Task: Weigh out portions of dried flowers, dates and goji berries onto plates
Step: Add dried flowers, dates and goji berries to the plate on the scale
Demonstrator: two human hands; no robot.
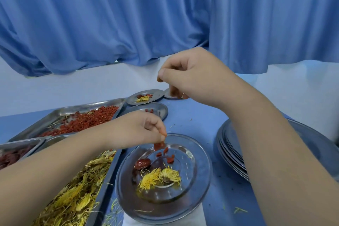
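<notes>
Left grip: pinching goji berries over near plate — I'd drop them singly.
Right grip: pinched — contents I cannot tell.

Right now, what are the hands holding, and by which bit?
The left hand pinches goji berries by their tops, between thumb and fingertips, over the plate. Whether the curled right hand holds anything cannot be told.

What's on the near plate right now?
The near plate holds one date, a few goji berries and two dried flowers. The left hand, pinching more berries, covers a bit of the far rim.
</notes>
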